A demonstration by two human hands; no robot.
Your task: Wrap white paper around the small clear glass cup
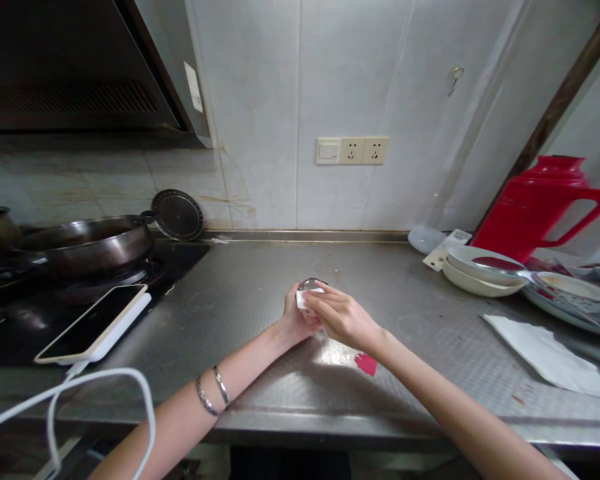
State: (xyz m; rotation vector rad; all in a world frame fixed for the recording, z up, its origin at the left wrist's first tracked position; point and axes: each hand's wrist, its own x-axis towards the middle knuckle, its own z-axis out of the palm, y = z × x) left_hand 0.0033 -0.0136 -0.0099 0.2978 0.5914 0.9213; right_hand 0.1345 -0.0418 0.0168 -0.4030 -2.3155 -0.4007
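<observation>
Both my hands meet over the middle of the steel counter. My left hand is wrapped round a small clear glass with something white at its side. My right hand lies over the glass from the right, fingers curled against it and the white piece, which may be tissue. Two bangles sit on my left wrist. A small red patch lies on the counter just under my right wrist.
A wok sits on the stove at left, a round lid against the wall behind it. A phone on a power bank with a white cable lies near the stove. At right are stacked bowls, plates, a red jug and white paper.
</observation>
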